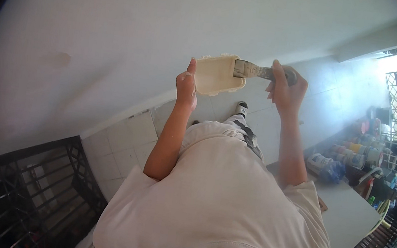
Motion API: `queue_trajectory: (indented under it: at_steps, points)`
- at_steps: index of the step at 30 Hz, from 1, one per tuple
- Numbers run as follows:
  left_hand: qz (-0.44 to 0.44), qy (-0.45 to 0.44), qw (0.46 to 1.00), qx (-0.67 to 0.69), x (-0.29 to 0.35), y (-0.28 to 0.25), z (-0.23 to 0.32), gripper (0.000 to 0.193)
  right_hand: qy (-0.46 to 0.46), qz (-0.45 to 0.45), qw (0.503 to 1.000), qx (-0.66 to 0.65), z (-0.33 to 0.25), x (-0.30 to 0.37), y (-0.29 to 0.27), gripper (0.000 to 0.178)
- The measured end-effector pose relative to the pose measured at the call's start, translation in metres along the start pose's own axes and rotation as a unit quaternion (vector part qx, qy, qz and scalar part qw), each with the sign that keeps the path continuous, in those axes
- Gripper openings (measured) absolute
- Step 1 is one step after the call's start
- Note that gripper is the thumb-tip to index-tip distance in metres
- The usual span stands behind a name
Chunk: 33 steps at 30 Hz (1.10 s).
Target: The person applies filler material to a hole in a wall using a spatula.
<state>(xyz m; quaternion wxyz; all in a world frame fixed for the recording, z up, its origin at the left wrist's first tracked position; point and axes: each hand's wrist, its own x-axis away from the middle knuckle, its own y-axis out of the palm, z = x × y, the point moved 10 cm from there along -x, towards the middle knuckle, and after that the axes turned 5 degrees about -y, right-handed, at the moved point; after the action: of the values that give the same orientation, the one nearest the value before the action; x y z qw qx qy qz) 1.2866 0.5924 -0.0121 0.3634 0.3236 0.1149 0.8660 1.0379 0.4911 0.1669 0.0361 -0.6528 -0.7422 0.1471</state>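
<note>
A white shirt [217, 212] fills the near field at six o'clock. The left hand [186, 88] is curled round the left edge of a cream tray [215, 74], thumb raised. At three o'clock of the tray, the right hand [285, 90] is closed on a putty knife [253, 70], whose blade rests in the tray. A white wall [146, 27] lies beyond.
</note>
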Motion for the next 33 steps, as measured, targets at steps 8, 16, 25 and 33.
queue_trajectory:
  at_steps: [8,16,25,33]
  points:
    - [-0.037,0.04,0.998,0.039,-0.01,-0.005,-0.006,0.042,0.096,0.053,0.967,-0.232,0.068,0.011,-0.017,0.035]
    - [-0.037,-0.014,0.998,0.039,0.01,0.011,-0.009,0.054,0.183,0.092,0.921,-0.331,0.101,0.041,-0.004,0.036]
    - [-0.055,0.012,0.998,0.029,0.009,0.019,-0.012,0.055,0.141,0.025,0.954,-0.263,0.103,0.022,-0.008,0.035]
    - [-0.077,-0.023,0.997,-0.002,-0.035,0.059,-0.045,0.056,0.19,0.057,0.924,-0.328,0.153,-0.005,-0.022,0.035]
